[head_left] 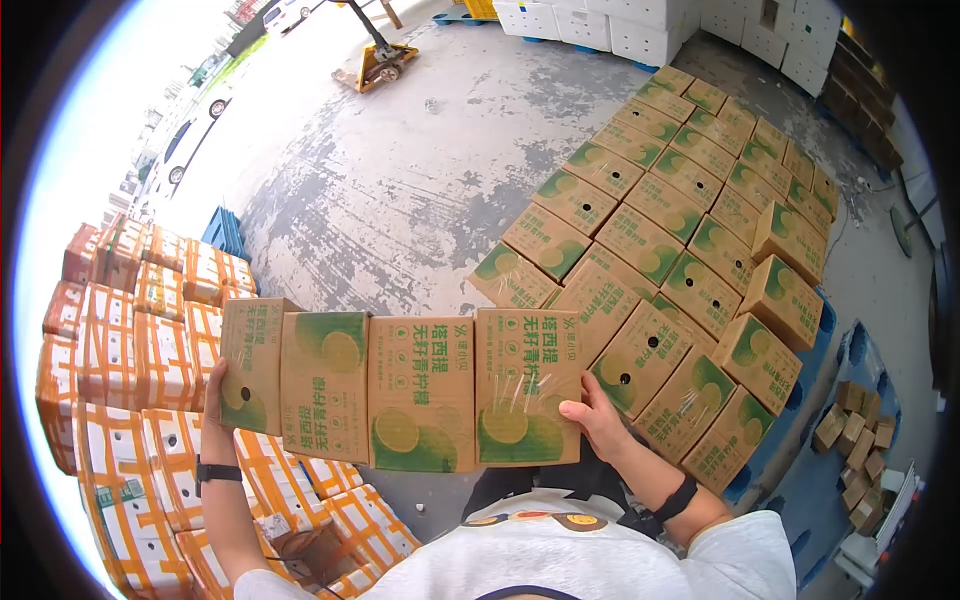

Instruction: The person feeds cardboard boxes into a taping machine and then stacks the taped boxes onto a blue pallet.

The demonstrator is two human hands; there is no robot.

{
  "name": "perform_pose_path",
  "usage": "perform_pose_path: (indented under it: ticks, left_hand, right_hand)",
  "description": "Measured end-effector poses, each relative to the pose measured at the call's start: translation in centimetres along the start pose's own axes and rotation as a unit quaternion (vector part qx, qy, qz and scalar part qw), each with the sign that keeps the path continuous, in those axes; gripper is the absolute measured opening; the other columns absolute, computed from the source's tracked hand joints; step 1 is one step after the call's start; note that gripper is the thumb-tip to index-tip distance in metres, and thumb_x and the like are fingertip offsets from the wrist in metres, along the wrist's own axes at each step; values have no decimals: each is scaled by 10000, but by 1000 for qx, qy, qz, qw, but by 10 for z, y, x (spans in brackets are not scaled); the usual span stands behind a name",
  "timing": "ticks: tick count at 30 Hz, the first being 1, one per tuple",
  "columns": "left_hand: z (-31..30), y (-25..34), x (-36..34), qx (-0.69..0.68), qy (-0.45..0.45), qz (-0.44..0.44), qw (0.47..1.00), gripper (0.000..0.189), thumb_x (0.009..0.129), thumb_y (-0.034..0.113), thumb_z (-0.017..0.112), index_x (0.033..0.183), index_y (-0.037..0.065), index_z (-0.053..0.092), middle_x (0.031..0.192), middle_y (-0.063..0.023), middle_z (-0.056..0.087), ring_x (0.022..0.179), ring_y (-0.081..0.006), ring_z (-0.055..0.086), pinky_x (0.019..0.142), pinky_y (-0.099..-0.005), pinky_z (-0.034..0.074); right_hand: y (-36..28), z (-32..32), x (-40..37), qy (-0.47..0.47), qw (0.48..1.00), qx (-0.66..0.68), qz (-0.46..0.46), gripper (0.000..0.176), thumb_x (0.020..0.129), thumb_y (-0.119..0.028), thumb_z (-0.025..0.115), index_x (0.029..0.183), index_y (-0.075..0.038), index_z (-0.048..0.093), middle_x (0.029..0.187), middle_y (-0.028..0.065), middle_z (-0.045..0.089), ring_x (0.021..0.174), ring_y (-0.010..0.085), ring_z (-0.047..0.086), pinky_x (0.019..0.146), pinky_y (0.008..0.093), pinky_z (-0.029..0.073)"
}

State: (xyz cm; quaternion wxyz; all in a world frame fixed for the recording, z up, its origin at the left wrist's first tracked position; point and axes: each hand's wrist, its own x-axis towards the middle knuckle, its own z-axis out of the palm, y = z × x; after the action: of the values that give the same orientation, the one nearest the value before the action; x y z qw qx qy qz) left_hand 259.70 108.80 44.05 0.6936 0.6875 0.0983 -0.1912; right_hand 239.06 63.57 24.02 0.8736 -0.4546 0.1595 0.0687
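I hold a row of several taped brown cartons with green fruit print (pixel 420 392) pressed together in front of my chest. My left hand (pixel 214 400) presses the row's left end carton (pixel 250 362), fingers wrapped on its side. At the other end, my right hand (pixel 598 420) grips the lower corner of the right end carton (pixel 528 385). Both wrists wear dark bands. The row hangs in the air above the floor, level, with its printed faces up toward me.
A large stack of the same green-print cartons (pixel 690 230) fills the right on a blue pallet (pixel 815 400). Orange-and-white cartons (pixel 130 350) are piled at the left. Grey concrete floor (pixel 400 170) lies ahead, with a yellow pallet jack (pixel 380 60) and white boxes (pixel 640 25) beyond. Small brown boxes (pixel 860 440) sit far right.
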Motion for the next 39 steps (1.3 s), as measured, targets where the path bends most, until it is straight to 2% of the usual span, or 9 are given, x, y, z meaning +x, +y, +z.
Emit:
perform_pose_path:
  ticks: [8, 18, 23, 24, 27, 29, 32, 33, 39]
  left_hand:
    - [14, 71, 280, 79, -145, -47, 985, 538, 802, 415, 548, 1154, 12, 487, 1026, -105, 583, 916, -205, 578, 774, -317, 487]
    - [120, 5, 557, 104, -306, -162, 932, 559, 798, 382, 543, 1199, 6, 440, 1112, -136, 546, 977, -249, 552, 833, -345, 455]
    - [184, -75, 640, 123, -396, -201, 888, 576, 784, 388, 568, 1197, 11, 435, 1115, -131, 539, 997, -245, 535, 850, -351, 446]
    - [197, -90, 646, 123, -421, -216, 872, 575, 783, 390, 572, 1196, 14, 436, 1110, -129, 540, 992, -243, 536, 850, -351, 446]
    - [211, -134, 669, 166, -405, -244, 865, 632, 781, 443, 543, 1236, 33, 386, 1155, -141, 502, 1011, -262, 525, 839, -377, 452]
    - [214, -148, 666, 126, -435, -260, 853, 632, 776, 427, 553, 1233, 23, 386, 1154, -142, 504, 1012, -260, 524, 853, -381, 443]
    - [203, -159, 681, 120, -452, -270, 842, 635, 775, 421, 551, 1236, 18, 380, 1156, -142, 503, 1030, -260, 517, 871, -382, 435]
    - [202, -163, 688, 130, -442, -273, 845, 638, 776, 419, 548, 1239, 15, 375, 1160, -142, 501, 1043, -261, 513, 880, -382, 431]
    - [214, -153, 680, 78, -499, -294, 812, 661, 737, 449, 582, 1231, 50, 399, 1156, -119, 516, 1030, -262, 522, 871, -373, 435]
  right_hand:
    - [14, 52, 123, 170, 981, 82, -56, 577, 769, -252, 572, 1235, -7, 335, 1136, 139, 481, 1045, 187, 473, 902, 292, 365]
    - [28, 68, 201, 441, 886, 101, -102, 534, 757, -194, 524, 1231, -4, 369, 1145, 164, 493, 1063, 215, 484, 914, 309, 360]
    - [18, 50, 218, 532, 778, -324, 85, 341, 798, -257, 539, 938, 54, 536, 784, 253, 600, 764, 407, 581, 695, 429, 463]
    - [14, 50, 227, 503, 716, -418, 245, 366, 803, -289, 558, 950, 46, 548, 733, 231, 602, 724, 377, 597, 673, 421, 470]
    - [-8, 73, 246, 497, 657, -411, 391, 362, 771, -278, 611, 972, 18, 559, 810, 202, 598, 785, 328, 598, 639, 389, 481]
    - [3, 93, 253, 682, 522, -462, 219, 385, 679, -225, 702, 975, -20, 568, 1003, 160, 542, 940, 299, 537, 720, 370, 462]
    - [14, 152, 308, 596, 604, -528, 29, 551, 513, -202, 791, 1002, -82, 565, 1145, 105, 420, 1083, 312, 399, 905, 427, 331]
    - [22, 167, 327, 550, 644, -529, 50, 601, 506, -207, 791, 1050, -108, 557, 1170, 111, 409, 1098, 326, 387, 900, 453, 331]
    - [55, 169, 363, 618, 514, -591, 73, 411, 704, -51, 533, 1085, -205, 556, 1217, 113, 397, 1117, 356, 377, 904, 478, 363]
